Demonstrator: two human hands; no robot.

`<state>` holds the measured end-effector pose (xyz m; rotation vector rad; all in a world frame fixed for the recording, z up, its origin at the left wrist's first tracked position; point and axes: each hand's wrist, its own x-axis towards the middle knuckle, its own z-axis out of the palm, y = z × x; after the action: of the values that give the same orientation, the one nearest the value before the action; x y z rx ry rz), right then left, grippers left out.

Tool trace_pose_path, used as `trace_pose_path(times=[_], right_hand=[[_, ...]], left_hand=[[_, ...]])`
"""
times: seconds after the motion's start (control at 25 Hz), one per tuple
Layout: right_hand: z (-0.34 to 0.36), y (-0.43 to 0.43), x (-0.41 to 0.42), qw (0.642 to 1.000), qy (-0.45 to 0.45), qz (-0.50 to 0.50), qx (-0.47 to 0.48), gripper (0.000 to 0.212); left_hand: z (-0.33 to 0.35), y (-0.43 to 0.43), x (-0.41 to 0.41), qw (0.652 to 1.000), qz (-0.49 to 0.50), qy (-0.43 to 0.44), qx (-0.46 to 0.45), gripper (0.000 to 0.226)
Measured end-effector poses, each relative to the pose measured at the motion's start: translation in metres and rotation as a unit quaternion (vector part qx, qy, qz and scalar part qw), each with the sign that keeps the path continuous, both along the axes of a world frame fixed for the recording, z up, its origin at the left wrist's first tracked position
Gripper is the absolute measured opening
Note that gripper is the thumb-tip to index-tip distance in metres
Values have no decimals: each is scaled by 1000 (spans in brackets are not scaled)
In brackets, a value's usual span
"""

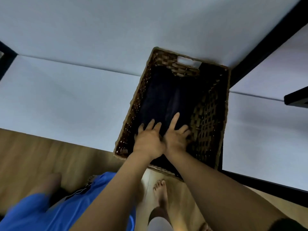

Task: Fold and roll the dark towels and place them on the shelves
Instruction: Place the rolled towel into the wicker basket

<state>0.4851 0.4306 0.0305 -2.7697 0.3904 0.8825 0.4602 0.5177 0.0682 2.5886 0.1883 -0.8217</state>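
Dark towels lie side by side in the woven basket, which sits on a white surface by a black frame. Both hands reach inside. The left hand and right hand are close together, fingers straight and spread flat on the cloth's near end, gripping nothing. Below, a bare foot stands on the wooden floor.

My left hand and right hand lie side by side, fingers straight, flat on the towels at the near end of the basket. My foot stands on the floor just near of it.
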Motion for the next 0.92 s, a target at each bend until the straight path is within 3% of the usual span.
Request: trace_pose_path(times=[0.12,0.2,0.28,0.44,0.56,0.76,0.92], right_hand=[[11,-7,0,993,84,82,-4,127],[22,-19,-5,983,135,120,32,116],[38,-38,-4,978,132,148,58,100],[86,-70,-22,967,-39,234,90,84],[120,-91,-59,948,-97,266,147,79],[179,-162,-145,919,-167,252,254,72],[238,-259,-201,899,-267,215,273,42]], left_hand=[[10,-3,9,996,50,55,-52,79],[20,-3,10,994,53,76,-55,76],[25,-9,4,996,57,52,-54,69],[42,-35,-25,984,145,-42,-94,62],[65,-62,-61,967,171,-149,-115,57],[126,-142,-144,890,248,-353,-145,37],[163,-236,-200,842,238,-425,-230,16]])
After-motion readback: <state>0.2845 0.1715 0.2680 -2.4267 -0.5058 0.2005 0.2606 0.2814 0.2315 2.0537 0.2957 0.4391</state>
